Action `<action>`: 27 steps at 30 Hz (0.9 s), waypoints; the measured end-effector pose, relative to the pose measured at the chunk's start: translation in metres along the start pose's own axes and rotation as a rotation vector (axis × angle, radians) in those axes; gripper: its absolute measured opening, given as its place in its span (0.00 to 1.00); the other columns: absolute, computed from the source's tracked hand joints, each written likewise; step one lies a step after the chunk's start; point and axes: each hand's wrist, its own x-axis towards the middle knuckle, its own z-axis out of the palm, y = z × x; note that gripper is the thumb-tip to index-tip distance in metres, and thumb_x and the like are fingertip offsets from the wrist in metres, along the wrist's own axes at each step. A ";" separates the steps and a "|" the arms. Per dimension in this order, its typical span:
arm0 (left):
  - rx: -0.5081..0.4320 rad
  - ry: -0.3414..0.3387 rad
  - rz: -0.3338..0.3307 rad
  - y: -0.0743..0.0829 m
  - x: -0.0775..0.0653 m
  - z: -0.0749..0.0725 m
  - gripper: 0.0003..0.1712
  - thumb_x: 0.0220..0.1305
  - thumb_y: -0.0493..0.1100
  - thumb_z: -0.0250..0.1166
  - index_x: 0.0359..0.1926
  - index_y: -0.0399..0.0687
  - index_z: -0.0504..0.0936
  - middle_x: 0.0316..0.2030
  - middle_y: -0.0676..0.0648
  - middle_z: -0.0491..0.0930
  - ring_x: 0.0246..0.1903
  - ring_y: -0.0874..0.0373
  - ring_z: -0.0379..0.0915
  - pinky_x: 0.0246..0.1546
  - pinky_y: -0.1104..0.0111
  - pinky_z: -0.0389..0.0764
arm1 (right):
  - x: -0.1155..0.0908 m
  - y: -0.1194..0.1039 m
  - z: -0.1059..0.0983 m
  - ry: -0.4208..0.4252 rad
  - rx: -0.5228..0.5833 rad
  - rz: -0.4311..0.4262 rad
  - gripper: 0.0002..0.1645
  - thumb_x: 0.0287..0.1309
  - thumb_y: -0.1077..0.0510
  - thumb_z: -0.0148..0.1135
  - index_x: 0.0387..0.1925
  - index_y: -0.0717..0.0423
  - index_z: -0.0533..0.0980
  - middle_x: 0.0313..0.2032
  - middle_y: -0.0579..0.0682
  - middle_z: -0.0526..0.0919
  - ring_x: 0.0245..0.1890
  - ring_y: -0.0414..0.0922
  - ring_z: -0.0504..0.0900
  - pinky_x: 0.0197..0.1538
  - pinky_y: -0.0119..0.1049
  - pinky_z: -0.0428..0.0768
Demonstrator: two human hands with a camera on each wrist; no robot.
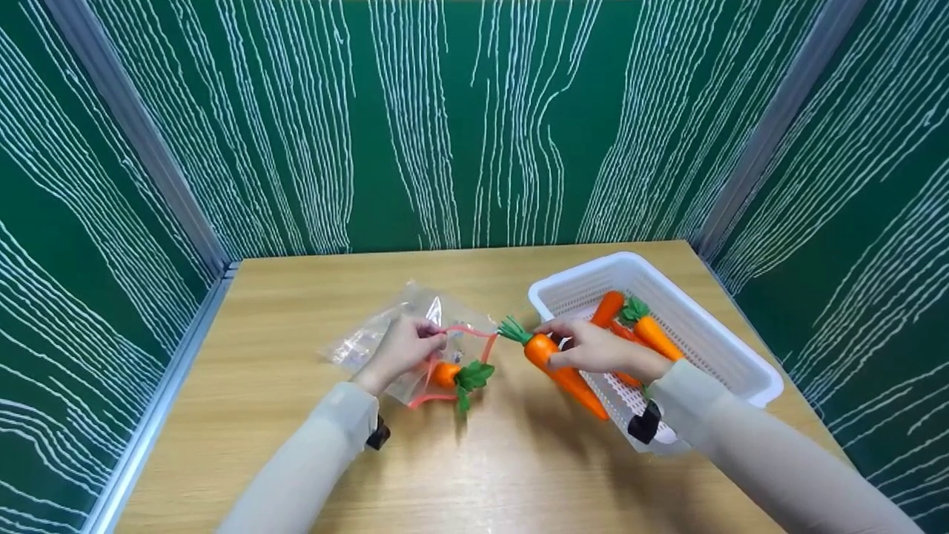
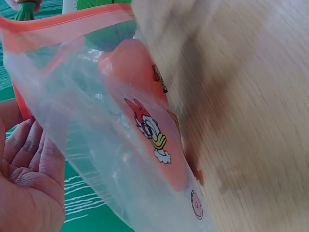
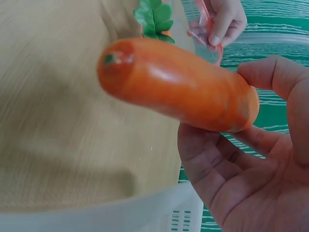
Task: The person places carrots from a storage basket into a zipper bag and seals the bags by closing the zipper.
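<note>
My left hand (image 1: 404,348) pinches the orange-red rim of a clear plastic zip bag (image 2: 91,125) printed with a cartoon duck. Inside lies a toy carrot (image 2: 133,67), its leafy green top (image 1: 472,375) poking out of the open mouth. In my right hand (image 1: 593,347), between thumb and fingers, is another toy carrot (image 1: 567,380). Its green stalks (image 1: 513,329) point left at the bag's mouth, and its tip slants down toward me. The right wrist view shows this carrot (image 3: 178,84) from its tapered end, above the table.
A white perforated plastic basket (image 1: 712,317) stands on the right of the wooden table (image 1: 296,297), partly under my right forearm. It holds several toy carrots (image 1: 656,337). Green walls (image 1: 400,193) with white wavy lines and grey metal posts (image 1: 764,141) enclose the table at the back and sides.
</note>
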 end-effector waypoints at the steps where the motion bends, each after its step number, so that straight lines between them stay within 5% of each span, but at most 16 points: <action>1: -0.004 0.001 0.007 0.000 0.000 0.000 0.07 0.74 0.34 0.68 0.43 0.34 0.92 0.34 0.41 0.90 0.26 0.62 0.77 0.29 0.76 0.81 | 0.000 -0.001 0.001 -0.008 0.005 0.000 0.36 0.65 0.54 0.70 0.73 0.55 0.75 0.56 0.54 0.84 0.53 0.51 0.80 0.61 0.47 0.80; 17: -0.043 0.000 0.012 0.000 0.001 0.001 0.07 0.74 0.32 0.67 0.43 0.32 0.91 0.32 0.42 0.90 0.26 0.63 0.76 0.28 0.76 0.79 | 0.013 -0.013 0.027 -0.080 0.061 -0.026 0.31 0.63 0.58 0.72 0.67 0.58 0.78 0.51 0.53 0.84 0.48 0.49 0.79 0.57 0.42 0.82; 27: -0.046 0.010 0.029 -0.001 0.000 0.001 0.07 0.73 0.32 0.68 0.43 0.32 0.91 0.32 0.42 0.89 0.26 0.62 0.77 0.28 0.76 0.80 | 0.027 -0.016 0.043 -0.007 0.089 -0.040 0.27 0.60 0.60 0.75 0.60 0.65 0.81 0.48 0.55 0.88 0.44 0.47 0.82 0.54 0.39 0.85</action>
